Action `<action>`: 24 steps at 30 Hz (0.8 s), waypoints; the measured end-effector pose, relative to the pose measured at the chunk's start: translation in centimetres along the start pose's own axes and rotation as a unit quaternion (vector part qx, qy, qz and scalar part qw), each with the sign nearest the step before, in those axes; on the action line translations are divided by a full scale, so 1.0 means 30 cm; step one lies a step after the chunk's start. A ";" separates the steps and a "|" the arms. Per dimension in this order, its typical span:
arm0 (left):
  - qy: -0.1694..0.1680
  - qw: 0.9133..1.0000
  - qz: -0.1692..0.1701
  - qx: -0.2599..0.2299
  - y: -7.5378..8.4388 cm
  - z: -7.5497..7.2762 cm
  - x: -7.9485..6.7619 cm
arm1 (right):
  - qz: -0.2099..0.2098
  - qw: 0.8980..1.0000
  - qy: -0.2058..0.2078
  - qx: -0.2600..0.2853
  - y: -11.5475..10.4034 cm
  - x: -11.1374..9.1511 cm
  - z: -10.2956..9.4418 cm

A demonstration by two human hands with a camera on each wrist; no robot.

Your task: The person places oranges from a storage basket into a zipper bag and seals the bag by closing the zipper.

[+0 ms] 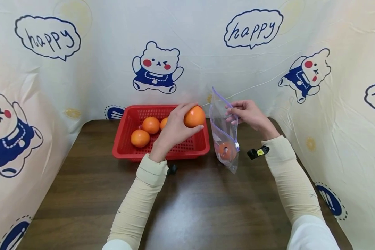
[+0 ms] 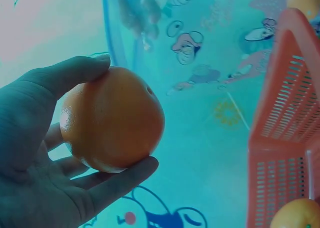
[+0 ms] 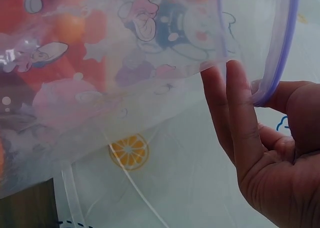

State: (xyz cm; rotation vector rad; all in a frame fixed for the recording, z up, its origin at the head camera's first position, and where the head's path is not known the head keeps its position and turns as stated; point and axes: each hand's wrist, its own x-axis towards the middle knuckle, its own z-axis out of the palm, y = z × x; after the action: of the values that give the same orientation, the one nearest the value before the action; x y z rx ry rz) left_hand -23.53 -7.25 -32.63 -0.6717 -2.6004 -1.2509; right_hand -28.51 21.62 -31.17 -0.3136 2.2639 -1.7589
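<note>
My left hand (image 1: 175,126) grips an orange (image 1: 194,117) above the right part of the red basket (image 1: 122,139). In the left wrist view, thumb and fingers curl round that orange (image 2: 117,119). Beside the basket, my right hand (image 1: 248,113) pinches the rim of a clear zip bag (image 1: 220,119) with a purple edge. The bag hangs upright with its mouth open, and another orange (image 1: 226,151) lies at its bottom. In the right wrist view, the thumb and fingers of my right hand (image 3: 255,133) hold the bag's purple rim (image 3: 287,47).
Several oranges (image 1: 140,138) lie in the basket, one partly hidden behind my left hand. A brown wooden table (image 1: 181,208) bears everything. Behind and to both sides hangs a pale cloth (image 1: 200,52) printed with bears.
</note>
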 end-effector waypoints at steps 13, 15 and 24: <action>0.015 0.999 0.040 -0.024 0.057 -0.022 0.018 | 0.001 1.000 -0.003 -0.023 -0.009 0.006 0.009; 0.019 0.998 0.051 -0.025 0.063 -0.023 0.021 | 0.000 1.000 -0.003 -0.025 -0.010 0.007 0.008; 0.029 0.993 0.099 -0.052 0.092 -0.002 0.037 | 0.005 1.000 -0.003 -0.031 -0.012 0.005 0.005</action>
State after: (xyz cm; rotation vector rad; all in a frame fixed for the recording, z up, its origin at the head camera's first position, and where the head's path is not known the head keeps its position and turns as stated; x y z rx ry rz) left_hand -23.21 -5.44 -30.29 -0.8748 -2.3687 -1.3282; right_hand -28.60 21.34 -30.86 -0.3204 2.3147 -1.6834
